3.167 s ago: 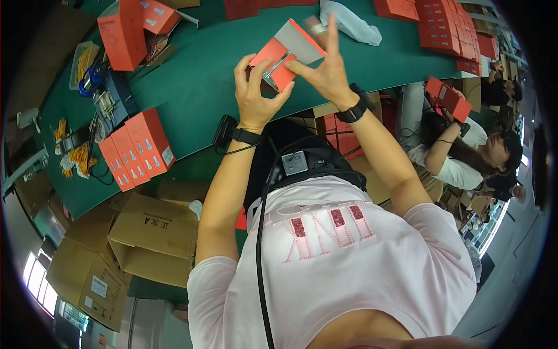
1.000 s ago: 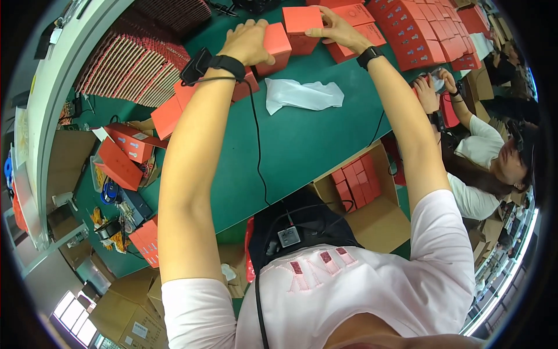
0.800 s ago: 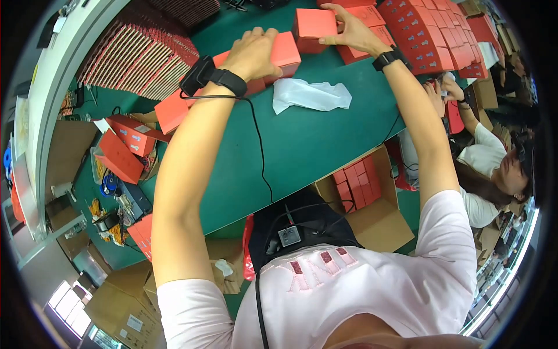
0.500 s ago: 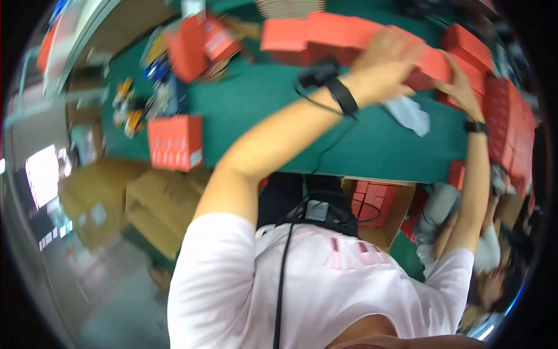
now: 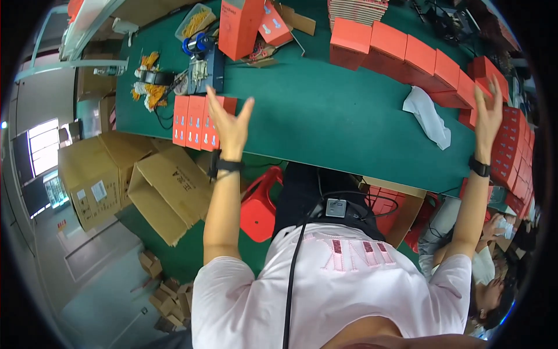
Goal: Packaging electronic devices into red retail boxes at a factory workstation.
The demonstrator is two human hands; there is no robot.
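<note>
My left hand is open, thumb and fingers apart, beside a short row of red boxes at the table's near left edge. It covers part of the rightmost box, and whether it touches that box I cannot tell. Over on the right, my right hand is also open with fingers spread, holding nothing. It lies between the near end of a curved row of red boxes and a stack of red boxes. A crumpled white sheet lies on the green table inside that curve.
A tall red box, a tub of yellow pieces and a dark blue device stand at the back left. Cardboard cartons and a red stool are below the near edge. Another person is at the lower right.
My left hand has gone from the curved row of boxes across to the left-hand boxes. My right hand has come away toward the right. The view has turned somewhat.
</note>
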